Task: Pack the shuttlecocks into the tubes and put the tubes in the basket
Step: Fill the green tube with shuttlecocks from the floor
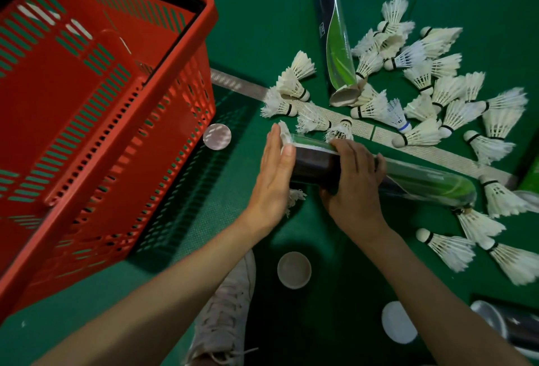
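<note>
Dark tube (pixel 316 163), gripped by right hand (pixel 355 183)

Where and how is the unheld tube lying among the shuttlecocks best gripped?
Round its middle: the far tube lies flat, so bring fingers down from above, thumb on the basket side where the floor is bare. Shuttlecocks crowd the other side, and the near open end looks crumpled.

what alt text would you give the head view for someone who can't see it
A person's right-hand grip holds a dark-and-green tube sideways over the green floor, with the left-hand grip flat against its end, where shuttlecock feathers show. A red basket sits to the left; loose shuttlecocks, a second tube and round caps lie around.
</note>
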